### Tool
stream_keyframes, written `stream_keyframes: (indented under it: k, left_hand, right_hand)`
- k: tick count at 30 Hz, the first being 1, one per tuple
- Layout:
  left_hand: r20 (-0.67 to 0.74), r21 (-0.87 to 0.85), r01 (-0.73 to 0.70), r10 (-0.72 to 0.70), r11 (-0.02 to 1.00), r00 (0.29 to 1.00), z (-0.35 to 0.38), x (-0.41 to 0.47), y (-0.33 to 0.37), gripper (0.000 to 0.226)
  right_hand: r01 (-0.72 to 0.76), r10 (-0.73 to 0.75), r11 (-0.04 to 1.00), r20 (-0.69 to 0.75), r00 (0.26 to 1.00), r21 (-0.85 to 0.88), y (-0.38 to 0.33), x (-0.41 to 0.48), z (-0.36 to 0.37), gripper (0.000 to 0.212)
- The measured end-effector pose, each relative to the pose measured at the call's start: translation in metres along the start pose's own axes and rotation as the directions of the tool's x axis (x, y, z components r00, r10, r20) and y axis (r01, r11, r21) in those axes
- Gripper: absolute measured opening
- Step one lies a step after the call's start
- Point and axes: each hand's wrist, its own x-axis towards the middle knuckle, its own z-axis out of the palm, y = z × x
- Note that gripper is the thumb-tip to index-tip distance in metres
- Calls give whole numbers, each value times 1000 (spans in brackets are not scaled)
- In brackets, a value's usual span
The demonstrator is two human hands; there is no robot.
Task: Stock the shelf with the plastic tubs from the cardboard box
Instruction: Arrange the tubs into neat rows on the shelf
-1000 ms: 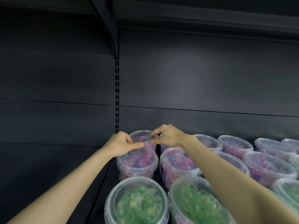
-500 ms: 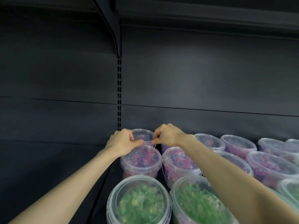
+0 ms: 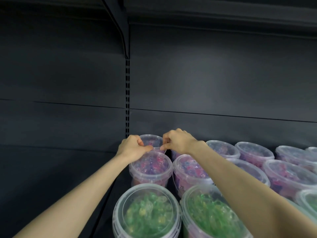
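Both hands are on the back tub: left hand and right hand each pinch its rim from opposite sides, likely to square it into the shelf's rear corner, behind the pink row. It's clear plastic and lidded, with pink-purple pieces inside.

- No text, brand or number can be read anywhere in view.
- A dark scrawl sits low on the wall of the pink-filled tub, which stands right of and nearer than the slotted upright. It may be lettering, but it is too blurred to read.
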Motion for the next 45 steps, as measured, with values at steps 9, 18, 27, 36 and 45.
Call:
stream_keyframes:
  k: [9, 18, 27, 36, 45]
  left_hand:
    - [18, 73, -103, 102, 992, 995, 3, 6, -7, 27]
    - [1, 129, -211, 212, 969, 977, 0, 2, -7, 28]
    - [141, 390, -51, -5, 920, 990, 9, 18, 17, 99]
    - [150, 362, 24, -83, 932, 985, 21, 42, 26, 118]
    - [148, 370, -9, -49, 929, 988, 24, 35, 41, 115]
  right_hand:
    - [5, -5, 1000, 12, 1000, -25, -6, -5, -3, 21]
    - [-22, 23, 998, 30, 999, -53, -10, -10, -4, 23]
    - [-274, 277, 961, 100, 956, -46, 36, -27, -10, 73]
    - [-307, 298, 947, 101, 949, 93, 45, -29, -5, 73]
    - [-293, 285, 948, 75, 955, 124, 48, -31, -3, 73]
